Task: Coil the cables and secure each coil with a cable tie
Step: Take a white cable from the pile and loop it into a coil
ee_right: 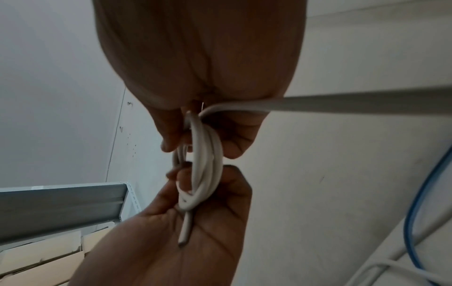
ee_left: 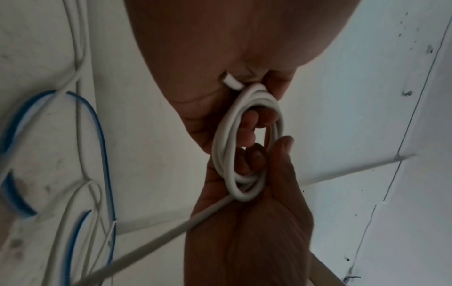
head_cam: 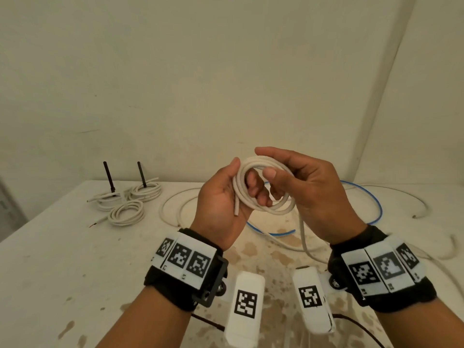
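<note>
head view first: one white table (head_cam: pixel 62 259), stained brown toward the near edge, fills the lower half under plain pale walls. loose on it lie several long white cables (head_cam: pixel 173 204) in wide loops and one blue cable (head_cam: pixel 374 202) curving behind the hands. at the far left sit three finished white coils (head_cam: pixel 126 214), close together, two of them around the bases of two black upright posts (head_cam: pixel 108 178). whether ties are on those coils is too small to tell.

above the table, both hands meet on one small white coil (head_cam: pixel 263 187) of about three turns. the left hand (head_cam: pixel 221 204) has its fingers through the ring and thumb over the outer edge, clamped on the coil, with the cut end (head_cam: pixel 236 209) poking down past the palm. the right hand (head_cam: pixel 308 192) pinches the opposite side between thumb and curled fingers, and one tail of the same cable (head_cam: pixel 302 237) drops from there to the table.

each wrist wears one black band with white coded markers, and two white marked camera housings (head_cam: pixel 244 307) hang below them.
</note>
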